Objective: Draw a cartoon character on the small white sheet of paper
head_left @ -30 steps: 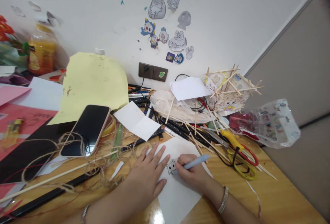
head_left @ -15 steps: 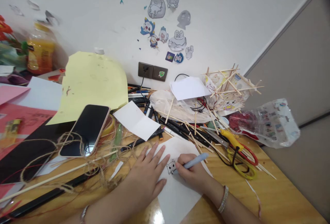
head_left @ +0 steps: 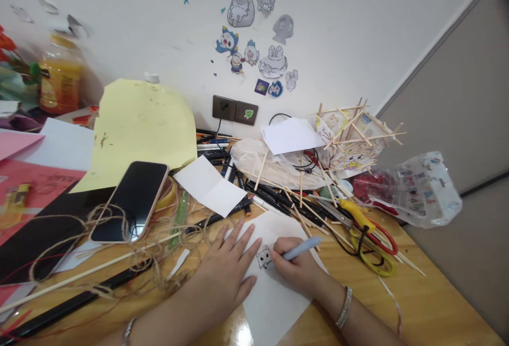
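While the right hand (head_left: 296, 266) keeps its grip closed around a pale blue pen (head_left: 303, 248), the left hand (head_left: 225, 269) lies palm down with its fingers spread, grasping nothing and resting on the left edge of a white sheet of paper (head_left: 274, 309). The sheet lies on a wooden counter (head_left: 437, 303), between and beneath both hands. On it, just left of the right fingertips, is a small black-outlined animal face (head_left: 263, 257); the pen's lower end is partly hidden by the fingers.

Left of the left hand are loops of brown twine (head_left: 161, 277), some lying across a dark-screened phone (head_left: 129, 202). Just beyond the sheet are a creased white paper (head_left: 210, 187), black markers (head_left: 274, 200) and thin wooden sticks (head_left: 306, 206). To the right rest scissors (head_left: 360, 216) with yellow and red handles. Farther back are a large yellow sheet (head_left: 147, 128), a frame of sticks and drawn-on paper (head_left: 353, 149), and a clear plastic bag (head_left: 423, 192). Cartoon animal cutouts (head_left: 273, 62) decorate the white wall (head_left: 338, 33) behind.
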Demonstrator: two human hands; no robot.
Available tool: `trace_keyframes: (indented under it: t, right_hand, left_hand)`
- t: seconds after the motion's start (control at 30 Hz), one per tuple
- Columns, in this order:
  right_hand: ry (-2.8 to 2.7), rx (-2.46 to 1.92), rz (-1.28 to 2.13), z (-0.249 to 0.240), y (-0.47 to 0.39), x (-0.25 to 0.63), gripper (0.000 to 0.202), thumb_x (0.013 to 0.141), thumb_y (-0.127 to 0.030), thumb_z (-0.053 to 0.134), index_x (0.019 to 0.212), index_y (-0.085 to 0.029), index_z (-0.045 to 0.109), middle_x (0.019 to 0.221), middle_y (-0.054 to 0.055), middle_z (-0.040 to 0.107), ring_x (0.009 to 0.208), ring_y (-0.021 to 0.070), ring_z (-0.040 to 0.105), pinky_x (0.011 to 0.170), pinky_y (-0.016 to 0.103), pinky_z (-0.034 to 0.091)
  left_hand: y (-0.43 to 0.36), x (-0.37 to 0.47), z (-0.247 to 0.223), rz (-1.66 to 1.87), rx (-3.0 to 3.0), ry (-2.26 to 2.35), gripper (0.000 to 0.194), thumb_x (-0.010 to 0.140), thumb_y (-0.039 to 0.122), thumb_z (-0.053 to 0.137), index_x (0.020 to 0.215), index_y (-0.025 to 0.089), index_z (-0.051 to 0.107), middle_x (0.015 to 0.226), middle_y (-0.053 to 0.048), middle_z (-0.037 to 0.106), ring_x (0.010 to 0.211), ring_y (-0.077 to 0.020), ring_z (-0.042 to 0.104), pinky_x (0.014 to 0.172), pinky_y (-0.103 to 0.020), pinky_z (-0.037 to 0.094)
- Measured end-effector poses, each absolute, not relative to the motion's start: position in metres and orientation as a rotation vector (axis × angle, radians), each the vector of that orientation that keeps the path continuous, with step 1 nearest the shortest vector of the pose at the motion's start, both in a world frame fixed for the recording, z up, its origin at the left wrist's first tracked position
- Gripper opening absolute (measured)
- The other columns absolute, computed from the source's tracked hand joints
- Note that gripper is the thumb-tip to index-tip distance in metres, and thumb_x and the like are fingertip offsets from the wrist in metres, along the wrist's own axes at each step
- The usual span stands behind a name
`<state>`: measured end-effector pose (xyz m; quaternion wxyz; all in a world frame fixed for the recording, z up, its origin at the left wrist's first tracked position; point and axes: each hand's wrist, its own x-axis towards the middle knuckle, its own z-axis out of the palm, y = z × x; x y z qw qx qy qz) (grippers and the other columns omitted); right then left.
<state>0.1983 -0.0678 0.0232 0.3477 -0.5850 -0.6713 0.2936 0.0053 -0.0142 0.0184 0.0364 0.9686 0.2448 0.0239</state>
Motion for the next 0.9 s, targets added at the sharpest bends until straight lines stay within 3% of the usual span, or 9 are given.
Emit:
trace_keyframes:
  t: [0.9]
  right_hand:
    - [-1.716, -1.499, 0.783, 0.0214, -0.0674, 0.199, 0.036, 0.081, -0.031, 0.048, 0.052, -0.023, 0.029, 0.05, -0.005, 0.035, 0.05, 0.0117, 0.036, 0.047, 0.025, 0.029]
  left_hand:
    - [-0.0159, 0.0052, 0.0212, 0.084, 2.952, 0.755, 0.052, 0.093, 0.036, 0.047, 0.141, 0.02, 0.038, 0.148, -0.015, 0.027, 0.136, -0.0377, 0.02, 0.105, -0.059, 0.028]
